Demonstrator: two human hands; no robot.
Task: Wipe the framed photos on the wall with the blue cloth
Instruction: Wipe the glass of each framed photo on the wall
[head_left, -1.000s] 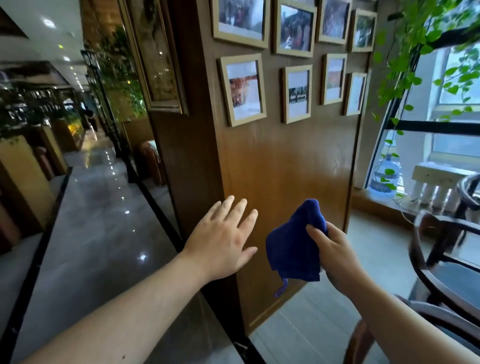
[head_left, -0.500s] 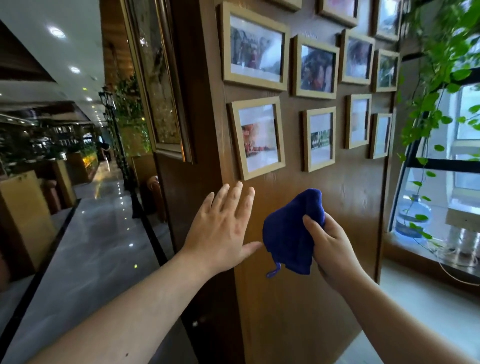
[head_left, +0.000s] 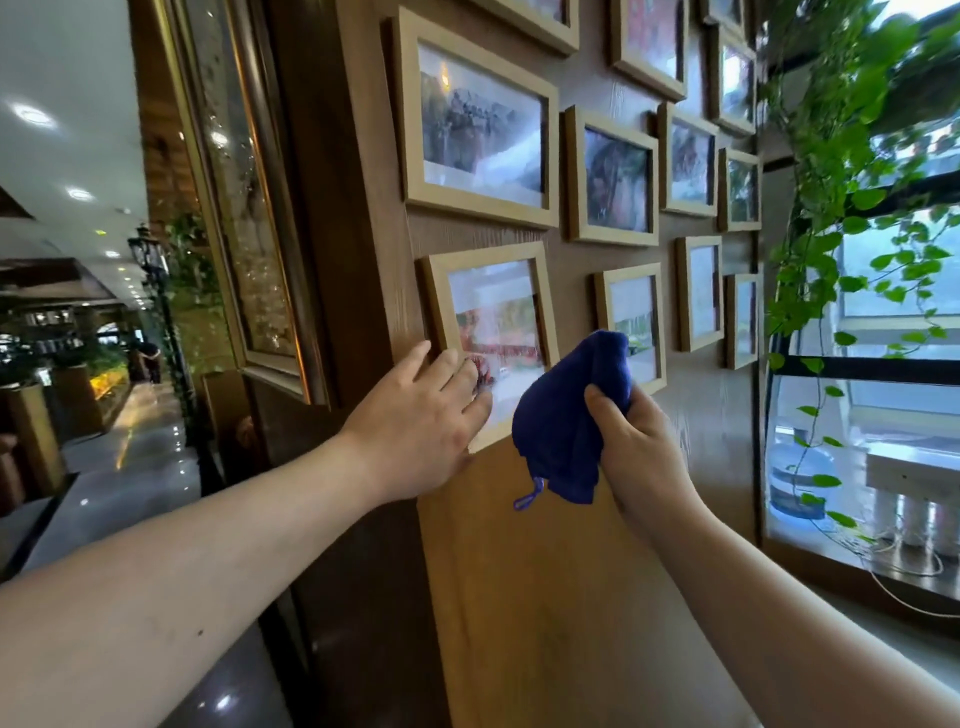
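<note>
Several light-wood framed photos hang on the brown wood wall (head_left: 545, 571). The lowest left frame (head_left: 493, 312) is nearest. My left hand (head_left: 421, 421) lies flat and open on that frame's lower left corner, fingers spread over frame and glass. My right hand (head_left: 634, 441) is closed around a bunched blue cloth (head_left: 566, 415), held just off the frame's lower right corner; a small loop dangles under the cloth. A wide frame (head_left: 478, 124) hangs directly above, and another small frame (head_left: 634, 322) sits partly behind the cloth.
A large gold-framed picture (head_left: 244, 208) hangs on the wall's side face to the left. A shiny corridor floor (head_left: 130, 467) runs away at the left. Trailing green vines (head_left: 841, 182) hang at the right by a window, with a water bottle (head_left: 800, 478) on the sill.
Both hands have risen toward the lowest left frame. My left hand went from the bare wall onto the frame's corner. The cloth came up beside the frame, and the view moved closer.
</note>
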